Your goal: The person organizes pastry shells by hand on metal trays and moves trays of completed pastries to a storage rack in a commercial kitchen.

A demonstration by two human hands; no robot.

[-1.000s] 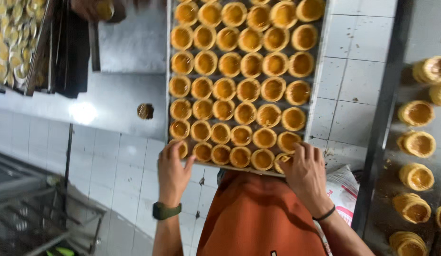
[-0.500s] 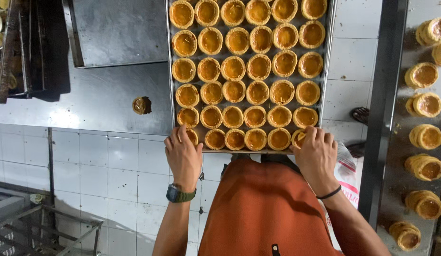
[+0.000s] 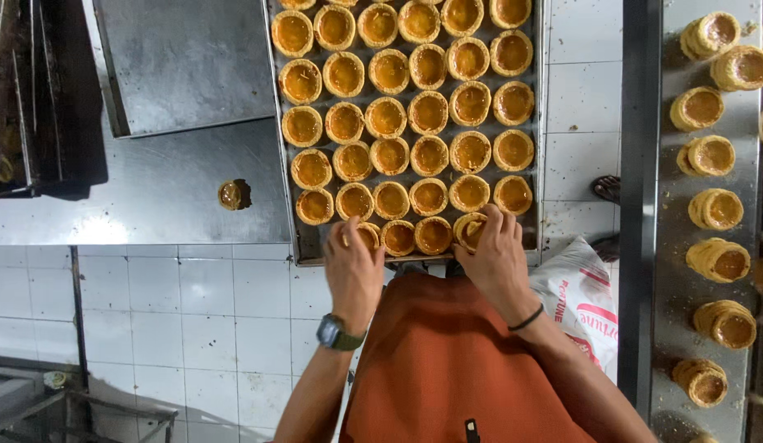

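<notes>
A large metal baking tray (image 3: 306,244) carries several rows of golden tart shells (image 3: 410,111) with orange filling. Both my hands grip its near edge. My left hand (image 3: 353,275), with a dark watch (image 3: 335,332) on the wrist, lies over a tart in the nearest row. My right hand (image 3: 494,261), with a black band at the wrist, has its fingers on the tart (image 3: 468,230) at the near right corner. My orange apron (image 3: 451,361) fills the view below the hands.
A steel table (image 3: 151,193) on the left holds one loose tart (image 3: 232,194) and a flat empty tray (image 3: 184,66). On the right a steel shelf (image 3: 669,271) bears stacked tart shells (image 3: 714,208). A white printed bag (image 3: 580,297) lies on the tiled floor.
The tray and my hands have shifted slightly down and right in view, the tray appearing larger. The left rack has slid mostly out of sight. Both hands stay on the near edge.
</notes>
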